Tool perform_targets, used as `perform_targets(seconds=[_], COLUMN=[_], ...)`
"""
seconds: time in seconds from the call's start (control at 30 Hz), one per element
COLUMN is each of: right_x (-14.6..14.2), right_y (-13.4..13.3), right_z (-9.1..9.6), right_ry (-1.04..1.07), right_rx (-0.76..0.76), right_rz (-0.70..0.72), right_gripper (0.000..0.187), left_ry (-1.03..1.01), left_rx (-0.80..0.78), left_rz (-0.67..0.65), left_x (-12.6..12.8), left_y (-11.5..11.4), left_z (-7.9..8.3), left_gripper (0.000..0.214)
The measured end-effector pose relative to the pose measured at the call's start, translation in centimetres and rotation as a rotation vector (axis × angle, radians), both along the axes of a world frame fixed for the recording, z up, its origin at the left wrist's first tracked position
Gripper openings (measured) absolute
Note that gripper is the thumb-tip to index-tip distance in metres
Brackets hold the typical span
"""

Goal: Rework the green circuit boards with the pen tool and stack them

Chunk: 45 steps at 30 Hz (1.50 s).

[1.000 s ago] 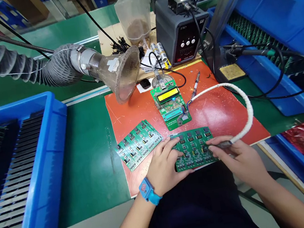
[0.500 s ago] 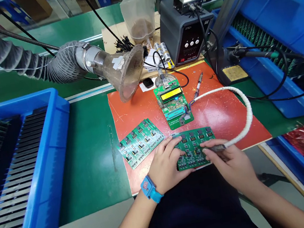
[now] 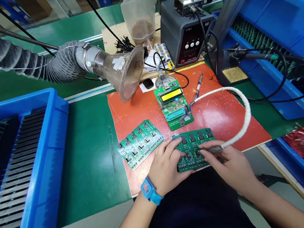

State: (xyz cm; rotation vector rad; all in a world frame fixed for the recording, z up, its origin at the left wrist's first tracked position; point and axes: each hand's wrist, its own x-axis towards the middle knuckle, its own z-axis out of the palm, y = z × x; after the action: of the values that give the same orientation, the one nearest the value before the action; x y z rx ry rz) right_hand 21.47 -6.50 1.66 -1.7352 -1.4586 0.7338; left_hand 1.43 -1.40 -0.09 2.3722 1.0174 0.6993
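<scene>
So, board [image 3: 193,145] over red mat [image 3: 137,112], bins [image 3: 48,156] flanking bench [image 3: 89,138].

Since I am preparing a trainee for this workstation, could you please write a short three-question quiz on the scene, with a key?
1. What does the person's right-hand grip hold?
2. True or false: the left-hand grip rests on the green rectangular circuit board nearest the person's lap.
3. What colour is the small rectangular lit screen behind that board?
A) red
B) yellow
C) white

Key:
1. A slim dark tool at the end of a thick white-wrapped cable.
2. True.
3. B.
</scene>
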Motion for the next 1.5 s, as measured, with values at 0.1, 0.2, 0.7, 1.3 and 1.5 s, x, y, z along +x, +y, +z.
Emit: perform_targets(seconds=[0.1, 0.2, 0.7, 1.3, 1.5], right_x=[-0.21, -0.33, 0.01, 0.06, 0.01], right_y=[0.12, 0.20, -0.02, 0.00, 0.01], right_z=[-0.03, -0.09, -0.05, -0.17, -0.28], right_ry=[-0.027, -0.018, 0.135, 0.106, 0.119], right_rx=[0.028, 0.034, -0.038, -0.019, -0.022], right_rz=[-0.029, -0.040, -0.052, -0.042, -0.046], right_gripper=[0.011, 0.010, 0.014, 0.013, 0.014], left_ry=[0.001, 0.005, 0.010, -0.009, -0.035], left_rx=[0.009, 0.011, 0.015, 0.008, 0.016], left_rz=[0.003, 0.007, 0.003, 0.020, 0.071], left_x=[0.01, 0.02, 0.00, 0.04, 0.01], left_y=[0.00, 0.00, 0.00, -0.03, -0.26], left_z=[-0.02, 0.00, -0.06, -0.11, -0.38], left_gripper=[0.047, 0.046, 0.047, 0.066, 0.052])
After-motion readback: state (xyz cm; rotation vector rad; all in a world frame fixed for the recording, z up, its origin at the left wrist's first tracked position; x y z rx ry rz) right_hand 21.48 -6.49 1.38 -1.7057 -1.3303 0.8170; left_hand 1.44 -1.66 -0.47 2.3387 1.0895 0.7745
